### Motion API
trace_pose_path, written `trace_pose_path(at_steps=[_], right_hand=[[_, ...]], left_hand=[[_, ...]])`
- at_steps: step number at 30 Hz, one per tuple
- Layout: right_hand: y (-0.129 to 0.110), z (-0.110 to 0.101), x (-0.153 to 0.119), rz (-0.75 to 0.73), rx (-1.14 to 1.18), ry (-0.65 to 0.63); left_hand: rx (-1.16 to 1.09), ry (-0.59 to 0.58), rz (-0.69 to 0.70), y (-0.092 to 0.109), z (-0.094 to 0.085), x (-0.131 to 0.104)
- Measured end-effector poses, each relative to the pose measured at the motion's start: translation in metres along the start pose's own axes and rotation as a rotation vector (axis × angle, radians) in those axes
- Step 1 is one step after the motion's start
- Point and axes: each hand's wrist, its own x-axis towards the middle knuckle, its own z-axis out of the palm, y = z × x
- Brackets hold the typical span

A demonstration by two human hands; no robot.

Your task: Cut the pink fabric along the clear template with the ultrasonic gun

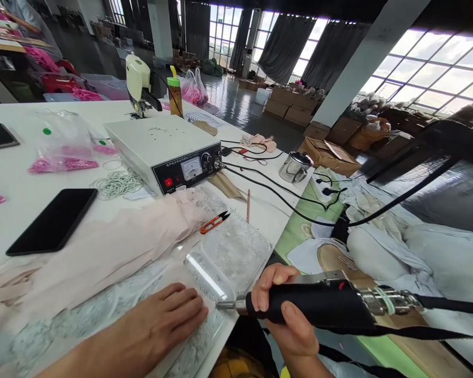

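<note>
My left hand [168, 320] lies palm down near the table's front edge, its fingers extended. It presses on pale pink sheer fabric [122, 241], over a clear plastic sheet [207, 275] with a bright reflection. My right hand [284, 310] is wrapped round a black corded ultrasonic handpiece [319, 302]. The handpiece's thin metal tip points left, just beside my left fingertips; whether it touches the fabric I cannot tell. Beyond my hands, orange-handled thread snips [215, 222] rest on a worn clear mat [244, 252].
A white control box [161, 142] with a dial stands mid-table; its black cable [268, 189] loops right. Around it are a phone [53, 223], pale elastic bands [118, 182], a bag of pink pieces [63, 152], a bottle [175, 97] and a metal mug [295, 167]. White garments [394, 241] lie right.
</note>
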Motion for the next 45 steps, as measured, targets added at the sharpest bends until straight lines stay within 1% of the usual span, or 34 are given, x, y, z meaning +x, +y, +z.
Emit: trace_pose_path(at_steps=[4,8,17,24,32,37,41,45], right_hand=[[-0.001,0.002,0.001,-0.005,-0.016,0.045],[-0.003,0.008,0.003,-0.015,-0.039,0.096],[-0.004,0.012,0.003,-0.038,-0.111,0.122],[-0.003,0.009,0.002,-0.024,-0.090,0.074],[-0.004,0.010,0.002,-0.026,-0.103,0.081],[-0.004,0.008,0.003,-0.018,-0.077,0.052],[-0.004,0.010,0.004,-0.047,-0.047,0.037],[-0.004,0.013,0.003,-0.032,-0.061,0.013]], left_hand=[[0.026,0.031,0.003,0.002,-0.002,0.001],[0.047,0.033,0.004,0.002,-0.002,0.001],[0.025,0.022,0.012,0.003,0.000,0.001],[-0.017,0.044,0.005,0.002,0.002,0.000],[-0.038,0.036,0.015,0.002,0.000,0.001],[-0.023,0.027,0.008,0.003,0.001,0.001],[-0.021,0.030,0.008,0.003,0.000,0.001],[-0.016,0.053,0.004,0.004,0.001,0.001]])
